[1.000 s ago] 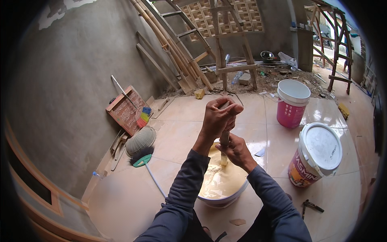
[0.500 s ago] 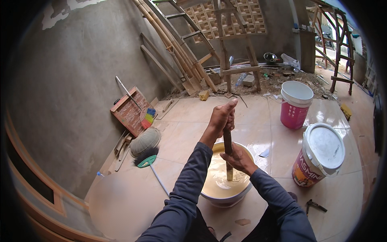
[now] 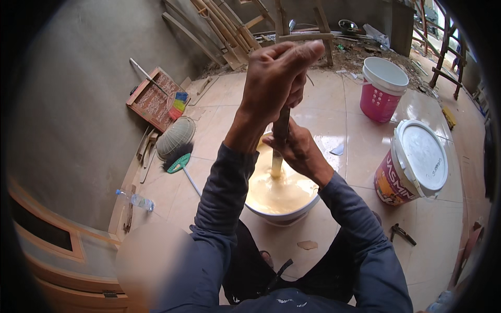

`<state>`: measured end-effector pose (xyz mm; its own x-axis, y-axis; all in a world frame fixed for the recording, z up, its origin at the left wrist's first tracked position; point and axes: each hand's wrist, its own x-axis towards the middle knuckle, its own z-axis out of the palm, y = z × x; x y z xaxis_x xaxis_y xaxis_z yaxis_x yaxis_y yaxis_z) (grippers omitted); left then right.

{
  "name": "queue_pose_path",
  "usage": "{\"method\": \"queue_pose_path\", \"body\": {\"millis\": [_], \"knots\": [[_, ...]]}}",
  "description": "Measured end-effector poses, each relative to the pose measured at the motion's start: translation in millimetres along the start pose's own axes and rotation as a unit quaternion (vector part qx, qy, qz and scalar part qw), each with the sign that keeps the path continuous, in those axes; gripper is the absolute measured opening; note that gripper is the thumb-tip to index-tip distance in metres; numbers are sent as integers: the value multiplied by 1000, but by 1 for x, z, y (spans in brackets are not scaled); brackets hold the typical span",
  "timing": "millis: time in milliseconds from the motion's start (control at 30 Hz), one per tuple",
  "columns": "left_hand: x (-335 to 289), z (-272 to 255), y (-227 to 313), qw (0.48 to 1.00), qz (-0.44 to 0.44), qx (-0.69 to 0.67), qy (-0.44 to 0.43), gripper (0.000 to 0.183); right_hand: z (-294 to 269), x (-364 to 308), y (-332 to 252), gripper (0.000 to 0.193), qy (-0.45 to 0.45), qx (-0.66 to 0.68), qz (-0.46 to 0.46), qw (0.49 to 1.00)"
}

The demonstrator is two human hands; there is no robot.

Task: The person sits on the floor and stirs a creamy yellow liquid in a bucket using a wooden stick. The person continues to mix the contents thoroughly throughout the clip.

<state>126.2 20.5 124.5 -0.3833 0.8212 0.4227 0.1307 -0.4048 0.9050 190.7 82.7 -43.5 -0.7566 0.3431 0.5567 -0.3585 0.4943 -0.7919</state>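
Observation:
Between my legs stands a white bucket (image 3: 284, 216) filled with creamy yellow paint (image 3: 269, 195). A wooden stick (image 3: 280, 128) stands nearly upright, its pale, coated lower end dipping into the paint. High on the stick, my left hand (image 3: 279, 78) is wrapped round its upper end, with the thumb on top. Lower down, my right hand (image 3: 300, 148) grips the same stick just above the bucket's rim. Where the stick enters, the paint is rippled.
To the right are a lidded paint bucket (image 3: 412, 161), an open pink bucket (image 3: 383, 91) and a hammer-like tool (image 3: 403, 235). Leftward lie a broom (image 3: 180, 163), a woven conical hat (image 3: 176, 136), a reddish board (image 3: 155, 99) and a plastic bottle (image 3: 141, 202). Rubble and timber line the back.
Both hands have risen with the stick, the left hand now nearer the camera. The stick's lower end has shifted within the paint. My view has tilted downward, bringing the bottle into sight.

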Motion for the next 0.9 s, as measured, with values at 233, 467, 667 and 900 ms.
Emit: {"method": "queue_pose_path", "body": {"millis": [233,467,667,900], "knots": [[9,-27,-65,998,-18,-64,12,39,-8,-6,33,43,-17,-158,65,985],[16,-49,-85,993,-78,-82,29,41,0,-11,36,45,-68,-190,161,966],[-1,-48,-75,995,-97,1,35,40,23,-28,30,41,-83,-12,117,990],[-17,9,19,998,18,54,-40,33,19,-19,-21,44,9,7,-44,999]]}}
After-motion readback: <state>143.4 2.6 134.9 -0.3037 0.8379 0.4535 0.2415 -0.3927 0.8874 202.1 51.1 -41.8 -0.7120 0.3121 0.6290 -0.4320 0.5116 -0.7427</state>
